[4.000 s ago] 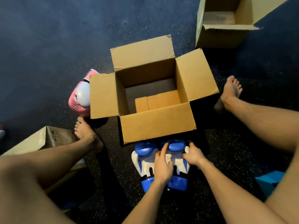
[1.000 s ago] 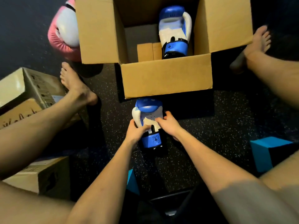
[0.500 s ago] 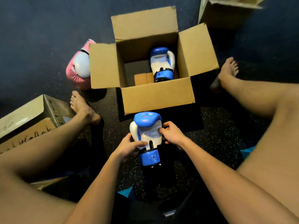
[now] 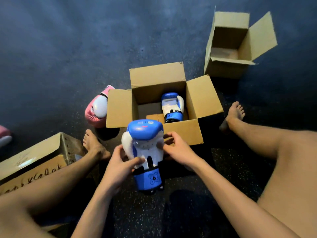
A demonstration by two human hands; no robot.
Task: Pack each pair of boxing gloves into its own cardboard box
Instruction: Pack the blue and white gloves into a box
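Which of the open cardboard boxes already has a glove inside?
The middle box, just beyond the hands: a blue glove lies in it. The far-right box shows only bare cardboard inside.

The blue cuff of the blue-and-white boxing glove (image 4: 143, 152) at lower centre of the frame bears a cross-shaped emblem with what reads as the figure "6" at its middle. Small markings sit on the blue top of the same glove; they are too blurred to read. The closed brown cardboard box (image 4: 36, 162) at the lower left edge carries dark handwritten lettering along its near face; the characters cannot be made out. Small printed marks run along its upper side, also illegible. No other text can be read.
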